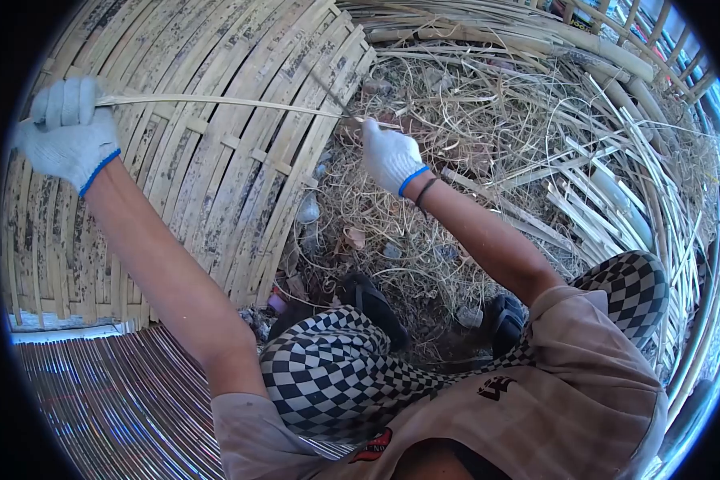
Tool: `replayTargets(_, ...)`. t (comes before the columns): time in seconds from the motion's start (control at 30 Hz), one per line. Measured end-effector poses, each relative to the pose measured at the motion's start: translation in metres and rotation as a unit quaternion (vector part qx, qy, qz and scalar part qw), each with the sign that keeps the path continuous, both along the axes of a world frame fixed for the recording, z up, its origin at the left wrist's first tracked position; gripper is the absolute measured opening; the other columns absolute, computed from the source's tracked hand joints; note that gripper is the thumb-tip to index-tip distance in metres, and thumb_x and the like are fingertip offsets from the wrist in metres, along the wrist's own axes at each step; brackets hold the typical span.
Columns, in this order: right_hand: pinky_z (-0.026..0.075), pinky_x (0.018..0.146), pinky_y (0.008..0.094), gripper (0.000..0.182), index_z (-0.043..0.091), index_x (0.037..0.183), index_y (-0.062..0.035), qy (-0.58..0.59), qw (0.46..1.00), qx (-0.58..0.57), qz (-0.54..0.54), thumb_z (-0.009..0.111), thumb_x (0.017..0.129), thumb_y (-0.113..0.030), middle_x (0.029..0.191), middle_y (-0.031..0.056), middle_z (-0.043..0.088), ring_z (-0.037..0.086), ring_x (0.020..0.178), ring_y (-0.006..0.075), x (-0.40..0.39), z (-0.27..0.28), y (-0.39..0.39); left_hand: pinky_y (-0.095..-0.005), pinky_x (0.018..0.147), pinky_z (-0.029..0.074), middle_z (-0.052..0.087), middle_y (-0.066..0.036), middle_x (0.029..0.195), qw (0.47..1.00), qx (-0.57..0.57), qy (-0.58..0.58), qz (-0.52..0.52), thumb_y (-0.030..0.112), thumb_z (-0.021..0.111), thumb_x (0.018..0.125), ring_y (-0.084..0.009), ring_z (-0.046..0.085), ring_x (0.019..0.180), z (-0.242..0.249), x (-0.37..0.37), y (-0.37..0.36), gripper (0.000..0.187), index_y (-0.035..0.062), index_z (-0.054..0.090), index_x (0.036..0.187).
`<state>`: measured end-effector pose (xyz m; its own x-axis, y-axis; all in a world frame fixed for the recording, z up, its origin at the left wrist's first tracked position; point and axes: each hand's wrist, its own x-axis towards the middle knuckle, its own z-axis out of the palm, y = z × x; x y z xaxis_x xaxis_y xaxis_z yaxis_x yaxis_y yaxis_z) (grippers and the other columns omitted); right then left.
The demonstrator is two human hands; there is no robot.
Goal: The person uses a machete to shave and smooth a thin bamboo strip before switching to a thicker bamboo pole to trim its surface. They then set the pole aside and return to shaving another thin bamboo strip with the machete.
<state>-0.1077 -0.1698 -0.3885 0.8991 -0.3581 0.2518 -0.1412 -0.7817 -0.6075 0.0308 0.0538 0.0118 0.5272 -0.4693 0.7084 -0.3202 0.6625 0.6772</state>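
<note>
A long, pale bamboo strip (224,101) stretches nearly straight between my two gloved hands. My left hand (68,132), in a white knit glove with a blue cuff, is closed in a fist around its left end, out at the far left. At the strip's other end my right hand (390,154), gloved the same way, is closed around a knife whose thin dark blade (328,92) points up and left, looking blurred. The strip crosses the blade right at my right fingertips, and its short tip shows just past them. The knife's handle is hidden in the glove.
A woven bamboo panel (208,184) lies under the strip on the left. Curly bamboo shavings (464,144) cover the ground ahead of my sandalled feet. Cut strips (592,216) are piled at the right, and bamboo poles (536,44) lie along the back. A ribbed, striped surface (128,400) is at lower left.
</note>
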Motion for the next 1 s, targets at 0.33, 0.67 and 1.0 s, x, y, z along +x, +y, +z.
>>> replayTargets(0.33, 0.057, 0.065, 0.0522, 0.026, 0.048, 0.117, -0.0022, 0.087, 0.996, 0.026, -0.019, 0.056, 0.096, -0.016, 0.082, 0.0233, 0.073, 0.074, 0.080, 0.0412, -0.009, -0.067, -0.017, -0.0285, 0.041, 0.018, 0.023, 0.002, 0.049, 0.994, -0.010, 0.012, 0.107, 0.034, 0.040, 0.093, -0.0130, 0.016, 0.042, 0.000, -0.001, 0.002, 0.038, 0.0175, 0.030, 0.061)
replayTargets(0.67, 0.056, 0.065, 0.0516, 0.020, 0.050, 0.111, -0.0009, -0.003, 0.998, 0.048, 0.029, 0.056, 0.095, -0.012, 0.086, 0.0224, 0.074, 0.074, 0.081, 0.0394, -0.024, -0.009, 0.000, -0.0278, 0.042, 0.017, 0.021, 0.002, 0.055, 0.952, -0.097, 0.009, 0.291, 0.025, 0.052, 0.091, -0.0127, 0.016, 0.046, -0.005, -0.044, -0.051, 0.039, 0.0159, 0.029, 0.061)
replayTargets(1.0, 0.054, 0.068, 0.0554, 0.023, 0.051, 0.115, -0.0038, 0.061, 0.998, 0.023, 0.000, 0.056, 0.098, -0.018, 0.081, 0.0233, 0.071, 0.072, 0.080, 0.0431, -0.011, -0.063, -0.023, -0.0297, 0.042, 0.016, 0.023, 0.003, 0.052, 0.987, -0.024, 0.003, 0.160, 0.034, 0.043, 0.095, -0.0131, 0.014, 0.044, 0.002, -0.011, -0.019, 0.037, 0.0175, 0.033, 0.063)
